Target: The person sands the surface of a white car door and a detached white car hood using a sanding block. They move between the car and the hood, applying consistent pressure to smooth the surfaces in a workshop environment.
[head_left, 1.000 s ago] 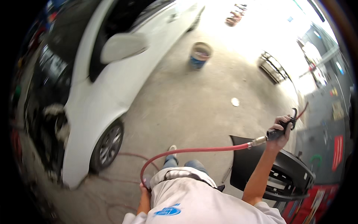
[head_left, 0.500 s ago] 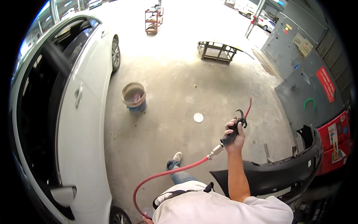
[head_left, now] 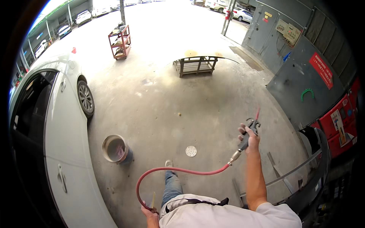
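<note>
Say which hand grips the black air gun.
The right hand, held out ahead, grips the black air gun; the left hand, lower in view, holds the red hose.

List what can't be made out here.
- Head: onward run of the curved red hose, hidden at the left hand.
- Head: part of the black air gun, covered by the right hand.
- Head: interior of the white car, behind dark windows; its near end, cut off by the lower edge.
- Head: items on the red tiered cart, too small.
</note>
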Tool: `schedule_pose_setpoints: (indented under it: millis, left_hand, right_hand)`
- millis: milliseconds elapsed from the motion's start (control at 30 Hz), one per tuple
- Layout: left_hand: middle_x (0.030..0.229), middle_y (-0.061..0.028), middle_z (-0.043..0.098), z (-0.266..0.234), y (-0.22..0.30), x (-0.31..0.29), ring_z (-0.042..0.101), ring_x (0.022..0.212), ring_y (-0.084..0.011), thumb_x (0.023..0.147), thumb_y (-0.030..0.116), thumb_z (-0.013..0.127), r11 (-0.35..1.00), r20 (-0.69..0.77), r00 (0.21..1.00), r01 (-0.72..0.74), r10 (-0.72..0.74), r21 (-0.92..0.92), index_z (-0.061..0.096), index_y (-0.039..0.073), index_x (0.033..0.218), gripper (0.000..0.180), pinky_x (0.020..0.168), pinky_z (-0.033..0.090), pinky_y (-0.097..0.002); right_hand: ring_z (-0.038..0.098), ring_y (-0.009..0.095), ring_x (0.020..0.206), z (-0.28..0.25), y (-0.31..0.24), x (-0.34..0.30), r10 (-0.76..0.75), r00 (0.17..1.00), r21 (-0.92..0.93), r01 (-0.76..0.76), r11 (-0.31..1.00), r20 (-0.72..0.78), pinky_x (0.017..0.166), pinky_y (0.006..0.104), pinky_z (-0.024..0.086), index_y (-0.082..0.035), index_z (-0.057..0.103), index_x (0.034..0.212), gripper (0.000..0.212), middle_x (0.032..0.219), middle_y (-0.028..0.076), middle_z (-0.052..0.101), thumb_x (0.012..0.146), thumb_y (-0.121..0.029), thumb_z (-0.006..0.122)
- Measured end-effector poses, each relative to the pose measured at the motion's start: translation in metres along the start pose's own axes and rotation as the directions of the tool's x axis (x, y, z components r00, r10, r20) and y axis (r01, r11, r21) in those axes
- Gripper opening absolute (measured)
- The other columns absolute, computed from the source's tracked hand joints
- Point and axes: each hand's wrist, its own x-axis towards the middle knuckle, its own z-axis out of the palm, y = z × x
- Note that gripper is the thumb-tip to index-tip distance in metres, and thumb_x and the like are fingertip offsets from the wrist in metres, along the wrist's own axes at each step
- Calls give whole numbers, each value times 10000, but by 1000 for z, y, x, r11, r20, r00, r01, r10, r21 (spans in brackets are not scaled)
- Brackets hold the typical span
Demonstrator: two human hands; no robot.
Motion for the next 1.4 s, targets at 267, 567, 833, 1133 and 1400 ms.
schedule_pose_setpoints:
  millis: [267,567,833,1133,1400]
  left_hand:
    - [594,26,505,358,66,34,408,371,-128,890,371,564,948,336,905,-306,261,88,565,148,801,240,315,241,-278]
    - [1001,-91,652,782,114,-18,658,871,-183,917,116,607,758,739,384,-601,553,-255,597,-22,1120,245,715,552,-298]
    - [953,-68,657,995,81,32,631,796,-129,927,84,605,616,756,201,-722,623,-316,646,-44,1034,171,634,534,-259]
    - [936,-61,639,1015,78,113,609,728,-118,933,175,609,554,386,574,-814,723,172,625,-33,1036,233,588,486,-247]
    - [928,-53,656,1077,67,148,614,712,-124,933,241,622,524,30,557,-797,830,299,630,-29,1105,321,528,460,-239]
  right_hand:
    - [601,126,688,-59,-40,189,1,964,-10,-4,1000,-267,457,231,472,-57,533,1137,256,962,92,666,896,-102,607]
    - [585,122,717,-82,-58,295,79,882,112,-30,993,-465,471,189,455,-115,557,1122,239,970,73,635,892,-113,621]
    - [602,125,687,-54,-33,529,191,885,85,-171,982,-425,462,218,468,-145,542,1110,219,913,69,639,904,-132,617]
    - [567,119,526,154,25,864,447,880,-400,-472,786,-159,420,279,448,-75,542,918,205,712,71,625,914,-250,648]
    - [675,292,837,407,146,1019,642,728,-968,139,207,241,695,412,539,8,635,1001,380,944,190,689,877,-351,668]
